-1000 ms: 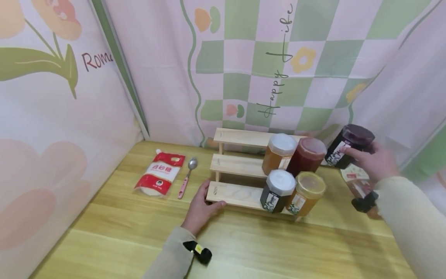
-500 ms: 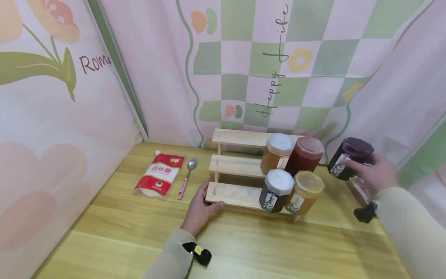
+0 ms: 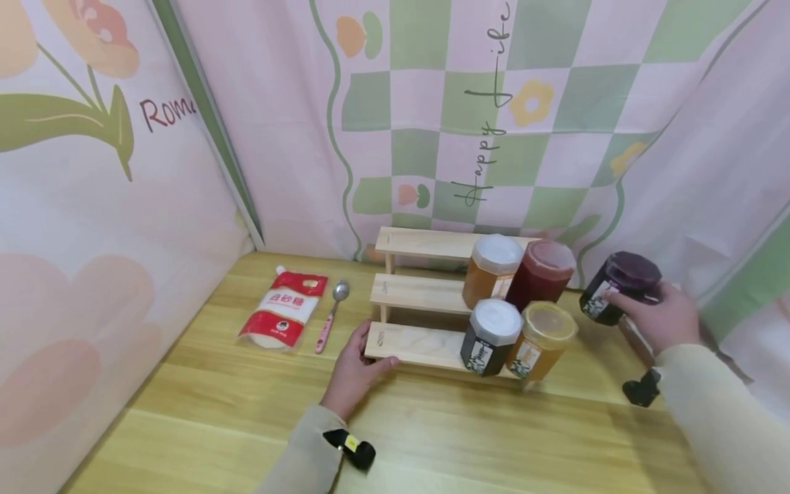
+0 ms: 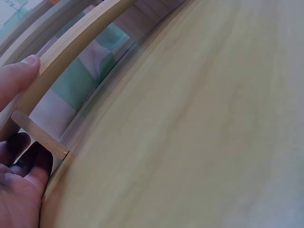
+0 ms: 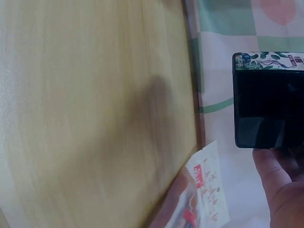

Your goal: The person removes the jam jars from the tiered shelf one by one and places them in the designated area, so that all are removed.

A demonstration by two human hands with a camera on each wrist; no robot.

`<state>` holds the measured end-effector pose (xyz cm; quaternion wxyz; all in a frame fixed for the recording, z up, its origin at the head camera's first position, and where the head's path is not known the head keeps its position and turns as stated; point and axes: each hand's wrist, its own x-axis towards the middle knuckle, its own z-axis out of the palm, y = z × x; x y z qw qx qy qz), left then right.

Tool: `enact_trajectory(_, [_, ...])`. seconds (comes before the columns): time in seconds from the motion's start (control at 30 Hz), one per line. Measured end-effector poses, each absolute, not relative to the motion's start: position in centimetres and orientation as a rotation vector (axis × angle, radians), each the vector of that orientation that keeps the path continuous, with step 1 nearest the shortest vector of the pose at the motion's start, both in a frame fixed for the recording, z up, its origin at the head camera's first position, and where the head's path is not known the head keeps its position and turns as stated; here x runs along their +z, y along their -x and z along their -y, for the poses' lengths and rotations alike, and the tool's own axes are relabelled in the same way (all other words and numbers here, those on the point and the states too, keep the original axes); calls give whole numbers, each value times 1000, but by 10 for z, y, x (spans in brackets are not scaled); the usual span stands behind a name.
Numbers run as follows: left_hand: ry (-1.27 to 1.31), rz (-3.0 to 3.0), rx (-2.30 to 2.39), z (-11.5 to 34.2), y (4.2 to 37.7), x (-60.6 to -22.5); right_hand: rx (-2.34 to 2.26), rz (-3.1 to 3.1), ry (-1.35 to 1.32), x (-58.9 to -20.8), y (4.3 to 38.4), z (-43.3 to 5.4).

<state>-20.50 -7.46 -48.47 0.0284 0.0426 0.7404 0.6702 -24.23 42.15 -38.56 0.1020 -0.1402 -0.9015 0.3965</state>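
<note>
Fingers [image 5: 268, 171] of the right hand [image 3: 663, 319] are closed around a dark purple jar [image 3: 623, 285], the thumb lying over its label. From where I stand, that jar is just to the right of a three-tier wooden rack [image 3: 426, 343], apart from it and held up off the counter [image 3: 432, 439]. At the rack's near left corner, the left hand [image 3: 353, 374] grips the end of the lowest shelf, thumb on the board's front edge and other fingers curled below and behind.

On the right half of the rack's lowest shelf sit a white-lidded dark jar [image 3: 487, 346] and, right beside it, a golden jar [image 3: 542, 346]. An amber jar [image 3: 487, 281] and a red jar [image 3: 538, 281] stand close together on the right half of its middle shelf.

To the left of the rack lies a spoon [image 3: 327, 326] with a pink handle, and farther left of the rack a red-and-white bag [image 3: 282, 309]. A printed packet [image 5: 209, 185] lies to the right of the rack, mostly hidden beneath the right hand. Behind the rack hangs a green-and-white checked cloth [image 3: 416, 154] reading "Happy Life".
</note>
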Motion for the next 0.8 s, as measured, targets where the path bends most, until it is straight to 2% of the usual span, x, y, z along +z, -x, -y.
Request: enact_trajectory(0.8, [-165, -2275, 2086, 76, 208, -489, 1177, 2679, 568, -434, 246, -440])
